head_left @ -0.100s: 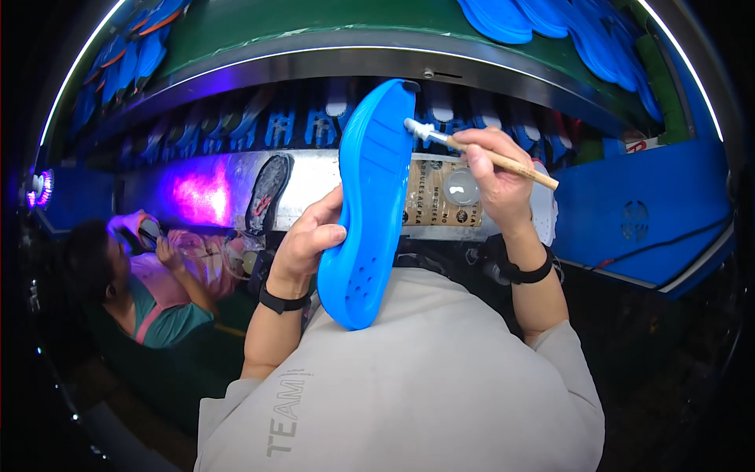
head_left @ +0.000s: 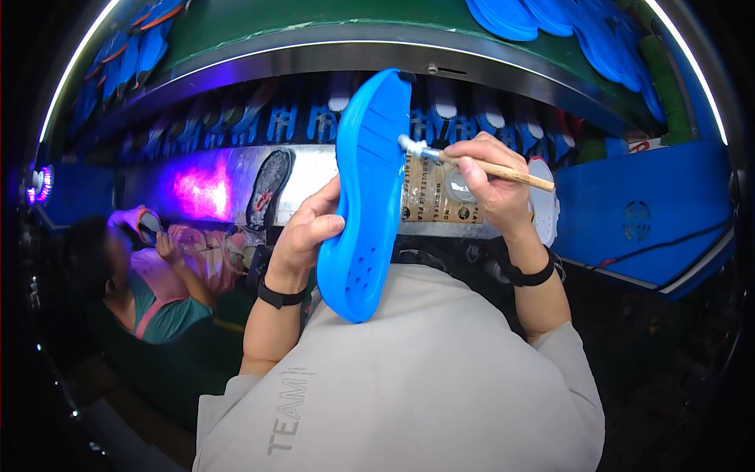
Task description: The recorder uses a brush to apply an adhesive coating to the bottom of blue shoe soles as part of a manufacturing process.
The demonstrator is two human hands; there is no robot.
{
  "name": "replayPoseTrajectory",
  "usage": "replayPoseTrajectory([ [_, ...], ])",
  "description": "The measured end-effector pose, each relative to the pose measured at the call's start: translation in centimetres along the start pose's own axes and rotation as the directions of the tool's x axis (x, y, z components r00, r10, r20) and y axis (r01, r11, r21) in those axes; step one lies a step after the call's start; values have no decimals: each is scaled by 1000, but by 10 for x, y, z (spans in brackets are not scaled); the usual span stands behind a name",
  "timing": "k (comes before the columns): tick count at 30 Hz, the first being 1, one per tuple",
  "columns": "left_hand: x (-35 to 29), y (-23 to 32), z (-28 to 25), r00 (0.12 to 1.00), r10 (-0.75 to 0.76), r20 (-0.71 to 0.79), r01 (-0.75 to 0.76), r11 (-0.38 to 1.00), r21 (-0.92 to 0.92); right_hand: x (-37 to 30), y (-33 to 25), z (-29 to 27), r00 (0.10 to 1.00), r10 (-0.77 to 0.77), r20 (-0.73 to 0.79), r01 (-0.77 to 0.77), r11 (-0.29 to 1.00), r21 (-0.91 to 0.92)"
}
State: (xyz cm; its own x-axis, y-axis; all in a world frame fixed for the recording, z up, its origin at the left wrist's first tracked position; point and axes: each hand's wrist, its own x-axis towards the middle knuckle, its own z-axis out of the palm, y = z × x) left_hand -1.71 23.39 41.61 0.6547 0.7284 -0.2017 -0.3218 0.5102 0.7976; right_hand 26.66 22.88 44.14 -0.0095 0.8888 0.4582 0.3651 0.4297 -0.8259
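A blue shoe sole (head_left: 363, 181) stands out in front of me, its perforated end near my shirt and its grooved end far off. My left hand (head_left: 308, 234) is closed round its left edge, thumb on the upper side. In my right hand (head_left: 499, 189) is a brush (head_left: 515, 175) with a wooden handle, gripped between thumb and fingers. Its white-coated bristles are at the sole's right edge, beside the grooves. Below my right hand, a round clear dish (head_left: 456, 187), partly covered by the fingers, rests on brown printed tape.
A black sole (head_left: 269, 189) lies on the metal bench (head_left: 311, 169) to the left. Right of my hand is a white perforated piece (head_left: 544, 200). Blue soles (head_left: 503, 20) lie on the green belt (head_left: 314, 27) above. A co-worker (head_left: 165, 287) sits at left, holding a shoe.
The brush has slid slightly toward me along the sole's right edge. The sole has shifted a little away from me and tilted slightly.
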Motion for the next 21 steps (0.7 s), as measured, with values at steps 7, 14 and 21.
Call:
replayPoseTrajectory([
  [7, 2, 3, 4, 995, 98, -24, -98, 995, 1, -10, -12, 4, 989, -38, 146, 27, 997, 73],
  [14, 2, 4, 3, 990, 135, -41, -133, 990, 41, -19, -25, 2, 977, -64, 202, 44, 994, 99],
  [21, 4, 6, -2, 983, 173, -62, -171, 985, 30, -22, -31, 7, 979, -56, 196, 29, 990, 137],
])
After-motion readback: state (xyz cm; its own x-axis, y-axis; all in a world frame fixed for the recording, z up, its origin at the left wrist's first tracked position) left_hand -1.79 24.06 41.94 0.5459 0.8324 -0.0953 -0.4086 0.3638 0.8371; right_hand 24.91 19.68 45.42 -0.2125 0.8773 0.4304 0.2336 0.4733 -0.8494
